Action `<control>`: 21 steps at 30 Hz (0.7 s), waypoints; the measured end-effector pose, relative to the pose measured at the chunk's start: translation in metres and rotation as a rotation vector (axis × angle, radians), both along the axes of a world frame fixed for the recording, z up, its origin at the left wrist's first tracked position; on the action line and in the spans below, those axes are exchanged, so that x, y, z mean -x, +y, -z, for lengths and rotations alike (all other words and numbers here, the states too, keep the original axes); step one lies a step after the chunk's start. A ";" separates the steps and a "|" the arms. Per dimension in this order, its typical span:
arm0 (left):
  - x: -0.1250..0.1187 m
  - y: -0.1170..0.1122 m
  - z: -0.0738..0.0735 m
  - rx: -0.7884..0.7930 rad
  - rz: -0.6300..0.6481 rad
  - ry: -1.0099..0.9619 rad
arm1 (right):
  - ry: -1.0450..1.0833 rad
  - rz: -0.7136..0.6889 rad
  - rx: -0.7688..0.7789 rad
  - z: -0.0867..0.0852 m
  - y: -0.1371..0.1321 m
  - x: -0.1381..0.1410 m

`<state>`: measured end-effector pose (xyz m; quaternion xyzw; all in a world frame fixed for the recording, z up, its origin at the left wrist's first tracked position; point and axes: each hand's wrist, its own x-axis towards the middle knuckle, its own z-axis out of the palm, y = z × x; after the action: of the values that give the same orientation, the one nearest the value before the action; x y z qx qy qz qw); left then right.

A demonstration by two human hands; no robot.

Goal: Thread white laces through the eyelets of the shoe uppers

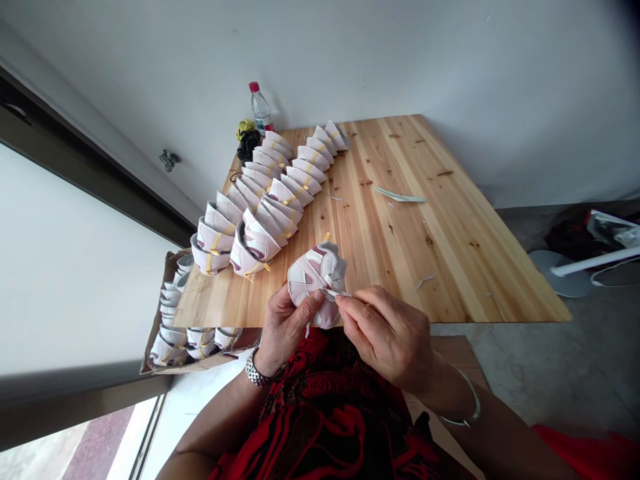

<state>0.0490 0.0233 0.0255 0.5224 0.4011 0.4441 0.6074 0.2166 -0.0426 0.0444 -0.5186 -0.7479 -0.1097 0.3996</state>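
A small pink and white shoe upper with maroon patches and a grey lining is held at the table's front edge. My left hand, with a metal watch on its wrist, grips it from the left, thumb pressed on its side. In the pinched fingers of my right hand is a thin pale strip, touching the upper near its opening; whether it is a lace or a tool I cannot tell. A short white end hangs below the upper. A yellow thread loop sticks up at its top.
Two rows of nested shoe uppers run along the table's left side. Behind them stands a bottle. A pale green strip and white scraps lie to the right. A carton of uppers sits below left.
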 end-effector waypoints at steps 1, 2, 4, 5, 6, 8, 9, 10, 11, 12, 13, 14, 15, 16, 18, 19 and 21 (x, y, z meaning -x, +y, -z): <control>0.000 0.000 -0.001 0.000 -0.004 0.002 | 0.007 -0.005 0.010 -0.001 0.001 0.000; 0.000 0.000 -0.001 -0.001 -0.009 0.000 | 0.015 -0.010 0.019 -0.001 0.001 0.000; 0.000 -0.001 -0.002 -0.005 -0.013 0.002 | 0.032 -0.015 0.034 0.000 0.001 0.002; -0.001 -0.001 -0.002 -0.011 -0.012 0.003 | 0.038 -0.012 0.040 0.000 0.001 0.002; -0.001 -0.001 -0.002 -0.022 -0.011 0.005 | 0.043 -0.006 0.044 0.001 0.002 0.003; -0.001 -0.001 -0.001 -0.057 -0.017 0.023 | 0.046 0.008 0.053 0.002 0.002 0.004; -0.001 -0.001 0.000 -0.082 -0.024 0.038 | 0.045 0.014 0.055 0.002 0.002 0.005; -0.001 -0.001 0.000 -0.112 -0.035 0.054 | 0.045 0.017 0.058 0.001 0.002 0.005; -0.001 -0.001 0.002 -0.148 -0.045 0.074 | 0.044 0.016 0.062 0.001 0.002 0.006; -0.001 0.000 0.003 -0.189 -0.055 0.099 | 0.044 0.014 0.067 0.000 0.003 0.006; 0.000 0.000 0.004 -0.237 -0.065 0.127 | 0.047 0.011 0.075 0.000 0.003 0.006; 0.000 0.000 0.006 -0.291 -0.075 0.161 | 0.052 0.007 0.087 -0.001 0.004 0.006; 0.001 0.001 0.007 -0.349 -0.085 0.199 | 0.060 0.002 0.102 -0.001 0.004 0.006; 0.002 0.001 0.007 -0.416 -0.093 0.243 | 0.068 -0.001 0.117 -0.001 0.004 0.006; 0.003 0.002 0.008 -0.571 -0.107 0.332 | 0.076 -0.006 0.140 0.000 0.005 0.007; 0.003 0.003 0.008 -0.649 -0.106 0.375 | 0.076 -0.008 0.147 0.001 0.005 0.008; 0.004 0.006 0.007 -0.784 -0.079 0.454 | 0.055 -0.012 0.155 0.003 0.005 0.009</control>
<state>0.0452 0.0291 0.0184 0.7816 0.3451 0.4594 0.2430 0.2072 -0.0376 0.0412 -0.5464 -0.7458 -0.0349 0.3795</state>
